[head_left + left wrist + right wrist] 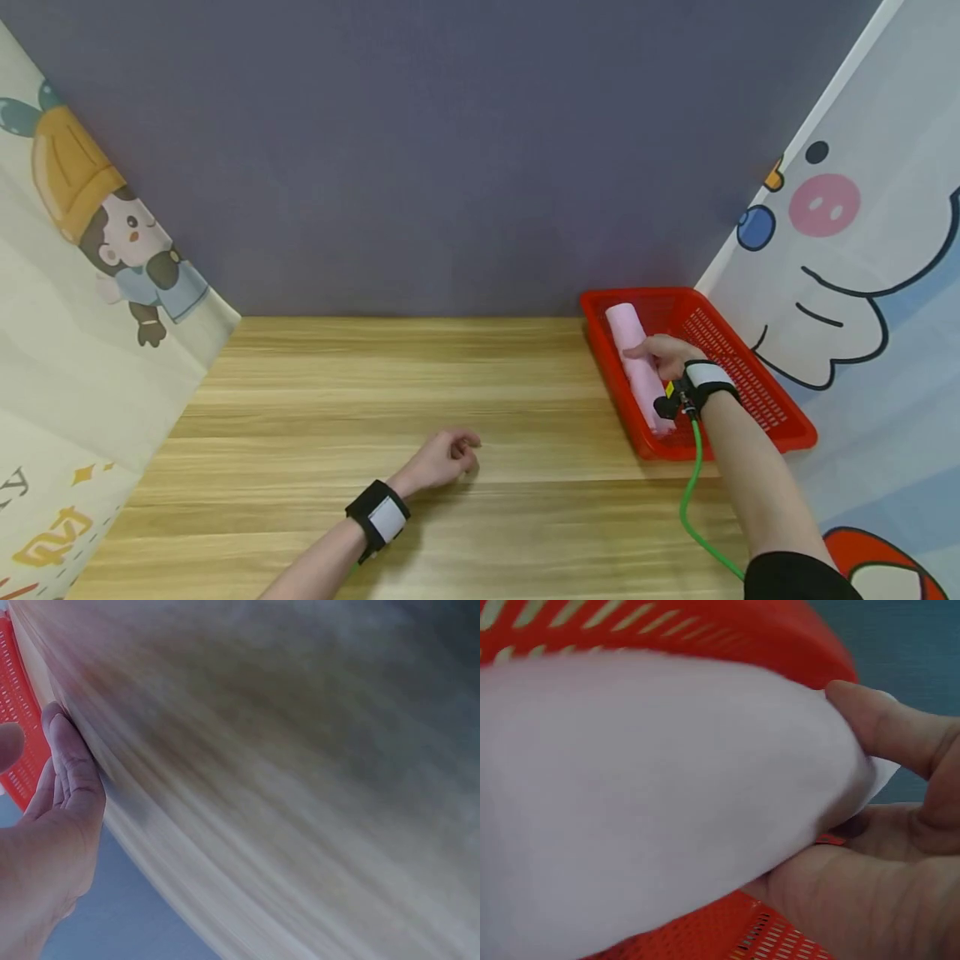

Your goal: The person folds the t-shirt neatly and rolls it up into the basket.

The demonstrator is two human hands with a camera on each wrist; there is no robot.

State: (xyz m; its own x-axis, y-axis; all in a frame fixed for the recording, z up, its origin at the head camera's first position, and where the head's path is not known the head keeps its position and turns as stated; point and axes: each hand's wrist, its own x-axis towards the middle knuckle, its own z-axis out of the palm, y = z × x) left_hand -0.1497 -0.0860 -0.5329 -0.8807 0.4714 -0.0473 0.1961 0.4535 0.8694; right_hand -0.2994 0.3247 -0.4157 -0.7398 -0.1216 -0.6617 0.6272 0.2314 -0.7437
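Note:
A long pink roll (628,333), its material unclear, lies lengthwise along the left side of a red plastic basket (780,421). My right hand (666,354) reaches into the basket and grips the roll near its middle. In the right wrist view the thumb presses on one side of the pale roll (660,787) while the fingers go round the other; some fingertips are hidden beneath it. My left hand (442,457) hovers at or just above the wooden table, fingers loosely curled with nothing in them. Whether it touches the wood I cannot tell.
The wooden table (360,392) ends at a dark grey panel (420,167) at the back. Printed curtains hang at left (75,333) and right (885,350), the right one close beside the basket. A green cable (686,508) trails from the right wrist strap.

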